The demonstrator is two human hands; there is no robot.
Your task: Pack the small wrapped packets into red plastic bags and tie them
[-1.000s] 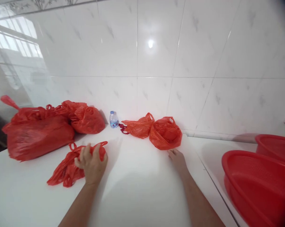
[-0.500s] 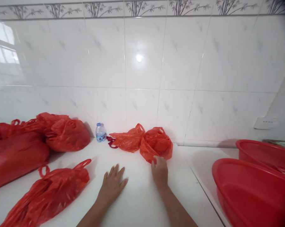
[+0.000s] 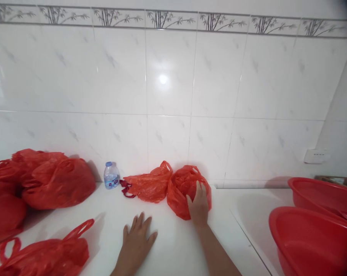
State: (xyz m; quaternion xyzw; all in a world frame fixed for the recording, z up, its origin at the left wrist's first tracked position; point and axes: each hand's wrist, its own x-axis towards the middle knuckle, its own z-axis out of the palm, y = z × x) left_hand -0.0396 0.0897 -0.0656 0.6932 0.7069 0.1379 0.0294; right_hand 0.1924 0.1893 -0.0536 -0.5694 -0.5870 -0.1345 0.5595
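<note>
Nearest the viewer, at lower left, a slack red carrier bag (image 3: 52, 257) with loop handles lies on the white tabletop (image 3: 170, 249), partly out of frame. To its right, the left hand (image 3: 135, 243) is palm down, fingers spread wide, grasping nothing; contact with the tabletop cannot be confirmed. At the right edge stands the front red basin (image 3: 314, 239), with a 2nd basin (image 3: 305, 194) behind it.

Farther in, the right hand (image 3: 199, 205) reaches over the front of the rounded red carrier bag (image 3: 179, 197), which sits right of centre, near the wall. The thumb stands apart from the extended fingers, which lie against crumpled film; whether any film is pinched cannot be told.

Handling: the film appears thin and soft. Expect it to crease under light pressure, slide readily and possibly tear if pulled at 1 point. Contents are not identifiable, so treat the weight as unconfirmed, probably light. Preferred hold: gather the loop handle at the top rear together with the rim, or cup the base with 2 hands. Avoid pinching the front wall alone.

Immediately left lies a flatter red carrier bag (image 3: 150, 188), then an upright clear plastic bottle (image 3: 111, 177) with a blue cap. The tiled wall (image 3: 167, 96) forms the rear limit
</note>
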